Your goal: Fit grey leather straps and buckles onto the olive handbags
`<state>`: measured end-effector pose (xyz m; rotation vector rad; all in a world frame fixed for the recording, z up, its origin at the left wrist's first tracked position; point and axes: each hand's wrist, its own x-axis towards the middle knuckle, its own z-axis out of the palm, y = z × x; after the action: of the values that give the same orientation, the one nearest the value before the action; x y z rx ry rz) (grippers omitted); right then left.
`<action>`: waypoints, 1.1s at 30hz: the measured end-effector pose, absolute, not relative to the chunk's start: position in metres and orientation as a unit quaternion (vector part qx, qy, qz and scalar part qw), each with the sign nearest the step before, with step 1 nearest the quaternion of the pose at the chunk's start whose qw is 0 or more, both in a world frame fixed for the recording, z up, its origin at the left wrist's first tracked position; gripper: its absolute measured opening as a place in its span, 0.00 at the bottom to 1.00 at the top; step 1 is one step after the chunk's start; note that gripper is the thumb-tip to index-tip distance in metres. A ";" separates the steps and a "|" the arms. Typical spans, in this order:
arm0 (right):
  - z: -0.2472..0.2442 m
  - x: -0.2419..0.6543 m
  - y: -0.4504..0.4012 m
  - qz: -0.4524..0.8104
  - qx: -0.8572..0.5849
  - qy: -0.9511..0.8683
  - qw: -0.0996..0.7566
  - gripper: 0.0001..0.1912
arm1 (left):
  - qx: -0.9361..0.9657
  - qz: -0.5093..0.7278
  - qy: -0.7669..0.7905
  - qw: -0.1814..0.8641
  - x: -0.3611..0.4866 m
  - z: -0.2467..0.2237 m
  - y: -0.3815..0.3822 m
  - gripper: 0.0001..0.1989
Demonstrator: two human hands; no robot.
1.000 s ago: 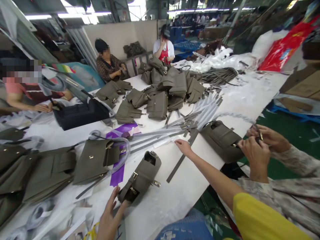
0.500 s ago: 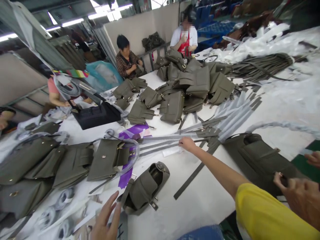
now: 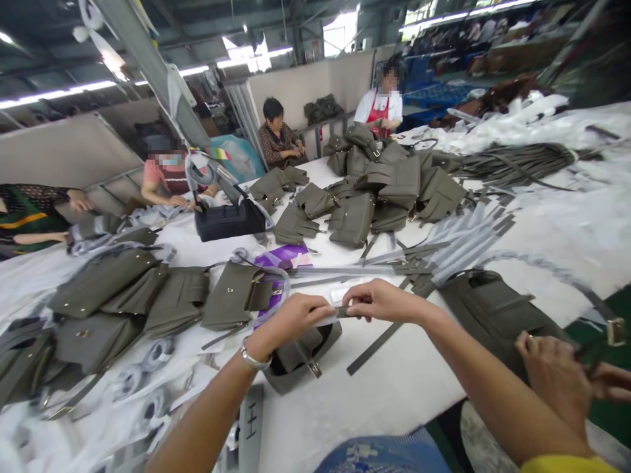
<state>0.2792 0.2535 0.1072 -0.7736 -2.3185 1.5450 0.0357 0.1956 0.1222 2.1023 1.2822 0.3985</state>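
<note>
Nearest: yellow sleeve (image 3: pixel 566 464) at the lower right edge, blue fabric (image 3: pixel 379 454) at bottom centre. Left hand (image 3: pixel 298 315), bracelet (image 3: pixel 254 356) at its wrist, and right hand (image 3: pixel 377 300) now close together; half a second ago the left was spread beside the small bag and the right was out at the loose straps. Both pinched, thumbs against fingers, on a short olive strap (image 3: pixel 341 311), held taut between them over the table. Directly below, partly hidden by the left hand, the small olive bag (image 3: pixel 290 364), mouth gaping, clasp hanging on the near side; interior dark, contents cannot be told. To the right a co-worker's hand (image 3: pixel 555 371) at a larger olive bag (image 3: pixel 497 322); opening at its top end shadowed, inside unreadable. Grey rolls (image 3: pixel 158 351) at left among wrapping scraps. Next out: a flat bag with flap (image 3: pixel 227 299), beside a purple sheet (image 3: pixel 280 256); loose straps (image 3: pixel 468 240), many sleeved in clear film, fanned to the right. Farther: black bag (image 3: pixel 229 223), then a heap of olive bags (image 3: pixel 374 184), several overlapping. Beyond, a strap bundle (image 3: pixel 517 164), white plastic (image 3: pixel 503 125), and a person in a red apron (image 3: pixel 377 115).
</note>
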 end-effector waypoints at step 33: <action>0.033 0.265 0.069 0.758 -0.350 -0.359 0.417 0.14 | 0.886 0.167 0.418 -0.112 -0.070 0.106 -0.007 0.23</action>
<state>0.2646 0.0687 0.0327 -0.8777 -0.9015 1.9027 -0.0704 -0.0075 0.1057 3.0007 1.4178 0.5642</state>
